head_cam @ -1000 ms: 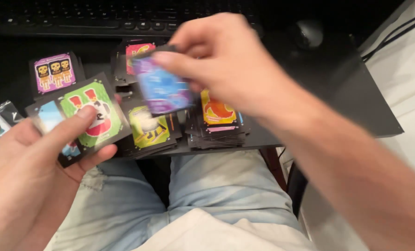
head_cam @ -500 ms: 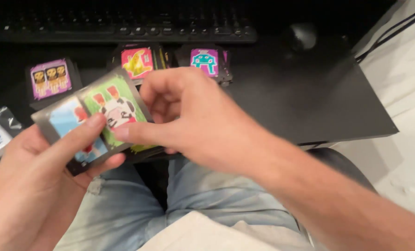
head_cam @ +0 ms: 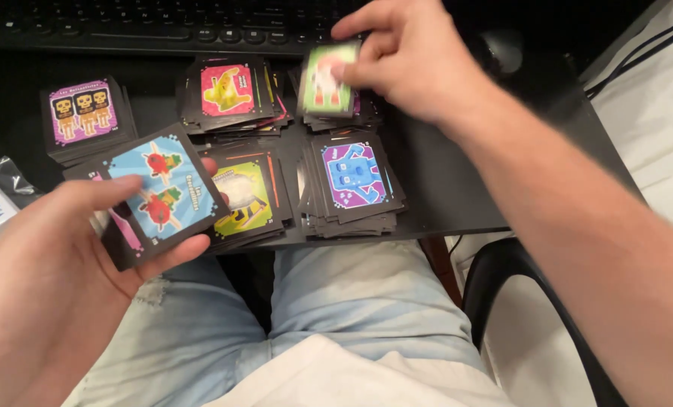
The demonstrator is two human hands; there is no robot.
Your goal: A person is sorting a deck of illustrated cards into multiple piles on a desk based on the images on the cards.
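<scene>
The right hand (head_cam: pixel 412 64) has its fingers (head_cam: pixel 351 71) clamped on a green card (head_cam: pixel 327 79), thumb on the face and the others curled over the top edge. The card hangs over the pile (head_cam: pixel 336 113) at about one o'clock on the black worktop (head_cam: pixel 457 181), just below the keyboard (head_cam: pixel 125 26); whether it touches the pile I cannot tell.

The left hand (head_cam: pixel 58 271), at eight o'clock, has its fingers closed round a deck (head_cam: pixel 152 196), thumb (head_cam: pixel 99 188) lying across the blue top card.

Other piles lie close by: pink-faced (head_cam: pixel 227 90) at twelve, purple-and-blue (head_cam: pixel 351 181) at the centre, yellow-green (head_cam: pixel 242 200) just beside the deck, and a purple one with three figures (head_cam: pixel 88 113) at ten o'clock, well apart from the rest.

To lay the card down well, I judge:

1. Bring it down flat and square to the pile's edges, since the stacks are already ragged.
2. Let go with the thumb only once the card rests on the pile.
3. Keep the wrist high, as the purple-and-blue pile sits right under the forearm and would scatter at a brush.
4. Hold the deck level in the left hand so its top card does not slide off towards the yellow-green pile.
</scene>
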